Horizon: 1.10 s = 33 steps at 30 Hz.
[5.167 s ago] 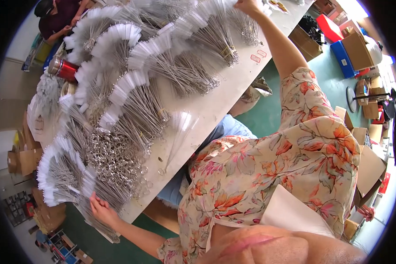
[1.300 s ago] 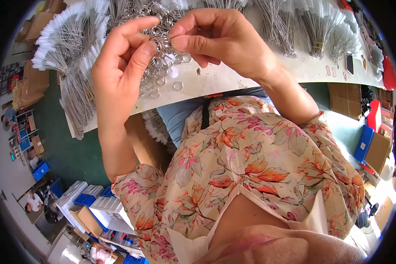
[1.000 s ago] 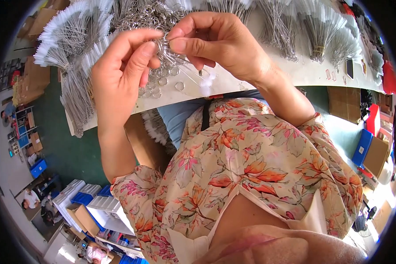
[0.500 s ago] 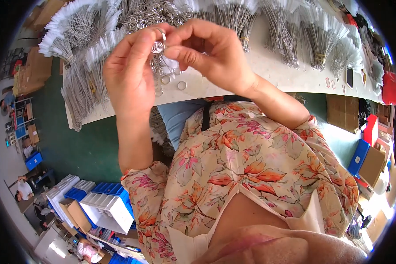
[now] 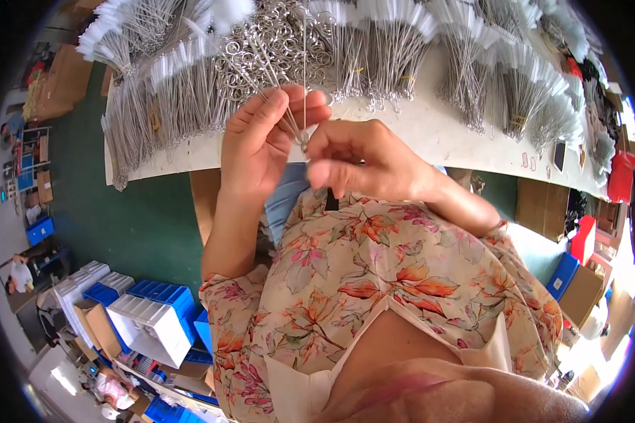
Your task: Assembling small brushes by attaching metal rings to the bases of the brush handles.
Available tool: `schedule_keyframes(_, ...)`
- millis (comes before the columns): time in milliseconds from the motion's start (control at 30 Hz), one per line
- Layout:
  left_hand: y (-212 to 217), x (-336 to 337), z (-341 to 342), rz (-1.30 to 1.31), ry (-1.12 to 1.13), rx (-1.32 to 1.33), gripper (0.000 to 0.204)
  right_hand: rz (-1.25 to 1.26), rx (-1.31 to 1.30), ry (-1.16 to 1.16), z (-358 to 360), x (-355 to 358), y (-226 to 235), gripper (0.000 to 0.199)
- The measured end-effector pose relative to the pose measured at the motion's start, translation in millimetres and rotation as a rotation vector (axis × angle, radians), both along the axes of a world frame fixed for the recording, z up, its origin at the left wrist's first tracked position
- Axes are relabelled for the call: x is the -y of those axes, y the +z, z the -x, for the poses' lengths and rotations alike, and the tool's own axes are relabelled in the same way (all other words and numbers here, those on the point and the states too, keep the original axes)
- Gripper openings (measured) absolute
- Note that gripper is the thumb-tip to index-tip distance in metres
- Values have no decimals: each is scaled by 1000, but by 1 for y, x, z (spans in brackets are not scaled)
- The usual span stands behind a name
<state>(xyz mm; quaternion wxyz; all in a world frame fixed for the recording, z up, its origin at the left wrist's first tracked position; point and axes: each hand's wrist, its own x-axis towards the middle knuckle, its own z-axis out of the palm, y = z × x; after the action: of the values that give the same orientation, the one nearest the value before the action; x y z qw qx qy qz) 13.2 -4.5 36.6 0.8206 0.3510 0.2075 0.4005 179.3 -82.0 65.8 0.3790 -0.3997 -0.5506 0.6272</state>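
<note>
Between the fingers of my left hand [image 5: 257, 148] are a few thin wire brushes [image 5: 274, 74], their metal stems rising away from me over the ring pile. The stems come together at small looped ends beside my right hand [image 5: 374, 158]. That hand is closed, its curled fingertips at those loops; whatever they pinch is hidden and slightly blurred. Just beyond my hands lies a heap of shiny metal split rings [image 5: 250, 53]. Bundled wire brushes [image 5: 187, 88] with white bristles lie left of the heap, and more brush bundles [image 5: 388, 53] lie to its right.
The pale worktable [image 5: 430, 120] curves across the far side, with a dark phone [image 5: 559, 156] near its right end. A cardboard box [image 5: 541, 206] stands below on the right. White and blue plastic bins [image 5: 148, 324] stand at lower left, and people are in the background.
Both hands have come nearer to me and to the right, away from the ring pile. Long wire stems now show in the left hand, where rings showed between the fingers before.
</note>
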Motion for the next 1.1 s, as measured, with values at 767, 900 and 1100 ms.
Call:
schedule_keyframes(767, 28, -13, 2, -472, 450, -108, 21, 70, -195, -236, 5, -24, -26, 29)
schedule_keyframes(900, 27, -13, 0, -452, 471, -77, 20, 86, -323, -224, 6, -21, -27, 28)
schedule_keyframes(1100, 29, -15, 6, -562, 439, -88, 14, 100, -343, -141, 5, -22, -33, 26)
